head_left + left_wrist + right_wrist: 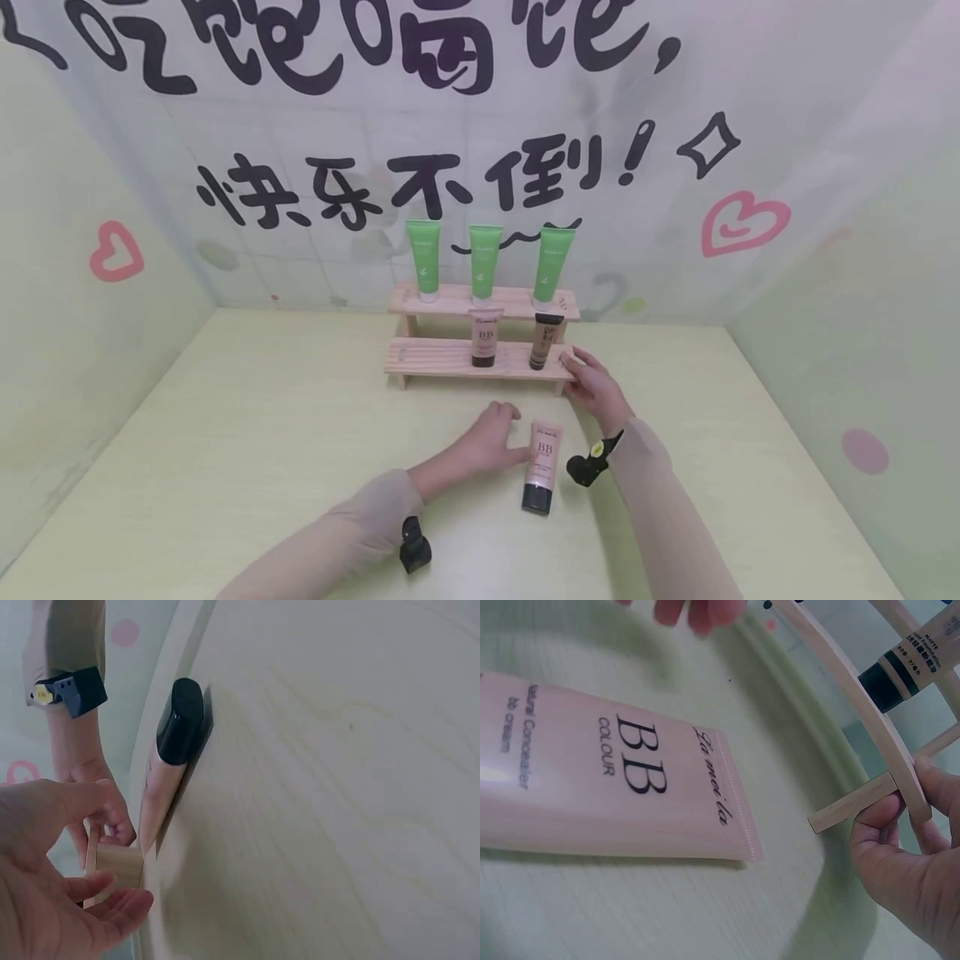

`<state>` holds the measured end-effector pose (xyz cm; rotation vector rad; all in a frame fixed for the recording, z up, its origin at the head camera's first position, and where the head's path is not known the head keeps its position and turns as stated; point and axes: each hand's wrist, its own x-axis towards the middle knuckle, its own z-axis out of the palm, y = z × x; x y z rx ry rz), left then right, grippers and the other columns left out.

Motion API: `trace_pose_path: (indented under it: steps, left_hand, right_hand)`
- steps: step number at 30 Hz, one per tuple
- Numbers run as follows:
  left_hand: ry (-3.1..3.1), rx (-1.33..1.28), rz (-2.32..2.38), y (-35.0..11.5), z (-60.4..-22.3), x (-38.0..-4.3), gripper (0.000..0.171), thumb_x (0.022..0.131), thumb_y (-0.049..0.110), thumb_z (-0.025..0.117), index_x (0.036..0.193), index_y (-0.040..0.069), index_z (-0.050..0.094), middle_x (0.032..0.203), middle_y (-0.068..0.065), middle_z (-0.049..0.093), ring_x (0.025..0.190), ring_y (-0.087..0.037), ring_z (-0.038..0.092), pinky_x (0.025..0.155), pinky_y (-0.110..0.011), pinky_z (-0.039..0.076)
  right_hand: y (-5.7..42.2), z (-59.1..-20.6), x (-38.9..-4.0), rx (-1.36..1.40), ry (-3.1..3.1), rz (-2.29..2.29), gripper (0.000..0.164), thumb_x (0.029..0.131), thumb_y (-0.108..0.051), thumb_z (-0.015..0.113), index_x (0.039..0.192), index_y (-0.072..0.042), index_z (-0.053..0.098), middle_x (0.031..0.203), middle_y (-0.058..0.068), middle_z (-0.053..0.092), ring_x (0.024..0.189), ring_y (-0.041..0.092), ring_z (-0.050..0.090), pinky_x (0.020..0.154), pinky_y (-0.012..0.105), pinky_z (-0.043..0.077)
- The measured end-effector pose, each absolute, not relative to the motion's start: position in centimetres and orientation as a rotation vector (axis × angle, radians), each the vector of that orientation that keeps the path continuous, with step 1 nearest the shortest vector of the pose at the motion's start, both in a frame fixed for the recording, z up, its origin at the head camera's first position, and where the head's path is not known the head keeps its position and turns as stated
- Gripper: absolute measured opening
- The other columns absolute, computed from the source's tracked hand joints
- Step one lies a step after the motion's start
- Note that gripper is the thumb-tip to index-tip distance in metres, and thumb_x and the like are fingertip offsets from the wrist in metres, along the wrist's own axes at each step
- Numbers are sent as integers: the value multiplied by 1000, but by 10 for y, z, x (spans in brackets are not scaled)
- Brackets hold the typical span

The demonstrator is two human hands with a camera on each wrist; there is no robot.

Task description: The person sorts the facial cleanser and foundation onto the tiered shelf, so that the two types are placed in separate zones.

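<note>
A pink BB cream tube (543,467) with a black cap lies on the table in front of a two-step wooden display rack (431,358). My left hand (483,443) is just left of that tube, fingers spread and thumb tip at its side; nothing is in its grasp. With thumb and fingers, my right hand (600,396) grips the right end of the rack's lower step, as the right wrist view also shows (907,855). On this step stand another pink BB cream tube (485,337) and a brown foundation tube (544,342), both cap down.
Three green tubes, the middle one (485,262) among them, stand along the rack's upper step. Behind is a white wall panel (337,275) with large black lettering. Side panels (847,350) border the pale wooden table (247,433).
</note>
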<state>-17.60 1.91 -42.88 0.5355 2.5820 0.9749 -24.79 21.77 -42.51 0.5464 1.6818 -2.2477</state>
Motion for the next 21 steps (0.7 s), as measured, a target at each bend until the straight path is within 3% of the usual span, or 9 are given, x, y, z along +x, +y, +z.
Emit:
trace_pose_path:
  steps: [4,8,13,17,21]
  left_hand:
    - [2511,442,957,31,-432,-167,75,72,36,75,126,-3,42,112,-17,52,94,-22,54,85,-38,50]
    - [2495,434,958,39,-434,-163,80,66,28,81,123,-8,40,98,-14,56,80,-18,53,74,-33,50]
    - [2435,489,1001,43,-432,-165,52,69,19,79,104,-5,49,76,-4,54,64,-13,50,56,-24,42]
    - [2387,501,1018,43,-430,-166,30,71,17,77,88,2,57,70,-1,56,59,-11,50,52,-21,40]
    - [2359,487,991,42,-427,-165,19,73,17,75,81,6,63,65,0,59,56,-10,48,50,-20,37]
  right_hand:
    - [216,-429,-248,535,1687,-2238,61,96,-18,45,147,-13,12,94,-5,54,67,1,51,59,14,39]
    - [214,-431,-248,545,1694,-2232,61,96,-19,45,147,-14,13,111,2,50,69,1,51,60,15,39]
    - [216,-428,-248,543,1691,-2249,60,96,-20,45,147,-15,14,123,6,44,70,1,50,60,15,37]
    - [218,-426,-248,525,1657,-2271,61,96,-17,43,147,-14,10,130,9,40,72,0,51,60,14,36]
    - [217,-425,-248,534,1637,-2280,61,97,-17,42,147,-14,9,140,13,32,73,0,51,60,14,36]
